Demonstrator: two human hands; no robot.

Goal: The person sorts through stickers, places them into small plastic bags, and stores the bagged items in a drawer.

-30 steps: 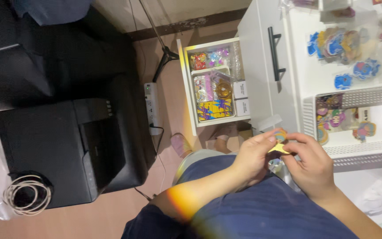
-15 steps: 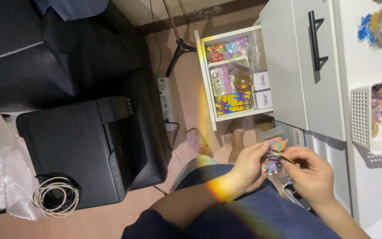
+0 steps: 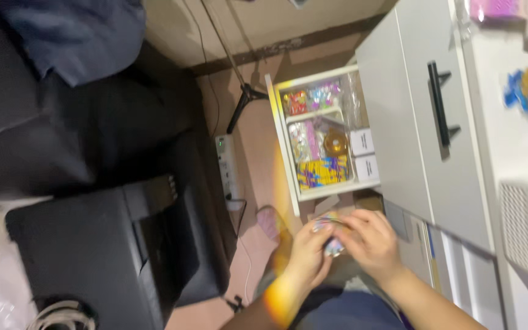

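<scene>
Both hands, left hand [image 3: 308, 255] and right hand [image 3: 369, 244], pinch a small colourful trinket [image 3: 330, 235] between closed fingertips; it appears light, stiff and slippery, best gripped at its edges.

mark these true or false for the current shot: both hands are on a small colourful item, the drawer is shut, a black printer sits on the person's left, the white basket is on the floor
1. Both hands are on a small colourful item. True: the left hand and right hand meet around a small colourful item, too blurred to identify.
2. The drawer is shut. False: the white drawer is pulled open, with colourful packets showing inside.
3. A black printer sits on the person's left. True: the black printer stands on the floor at that side.
4. The white basket is on the floor. False: the white basket sits up on the white desk top.
</scene>
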